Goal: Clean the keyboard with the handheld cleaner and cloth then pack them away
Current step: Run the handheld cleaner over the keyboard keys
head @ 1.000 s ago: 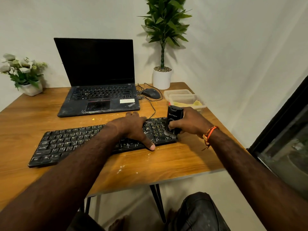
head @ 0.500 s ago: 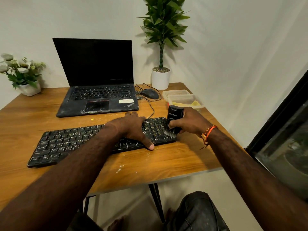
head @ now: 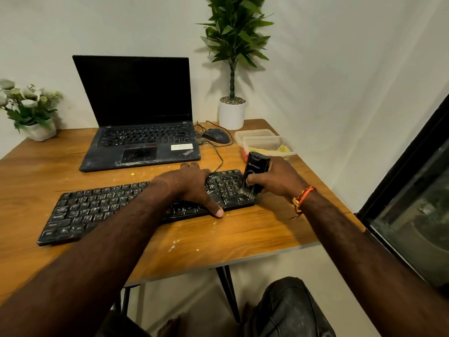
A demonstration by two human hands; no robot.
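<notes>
A dusty black keyboard (head: 102, 210) lies across the wooden desk (head: 255, 234). My left hand (head: 194, 188) rests flat on its right half, thumb at the front edge. My right hand (head: 274, 178) grips a black handheld cleaner (head: 255, 170) upright, its brush end down on the keys at the keyboard's right end. A yellow cloth (head: 281, 150) shows inside a clear plastic container (head: 264, 142) just behind the cleaner.
An open black laptop (head: 138, 132) stands behind the keyboard. A mouse (head: 216, 136) with its cable, a tall potted plant (head: 232, 113) and a flower pot (head: 36, 127) sit along the back. Crumbs (head: 173, 246) speckle the desk front. A dark window frame (head: 413, 166) rises at right.
The cleaner's brush has shifted slightly over the keys at the right end. My left hand stays in place on the keyboard.
</notes>
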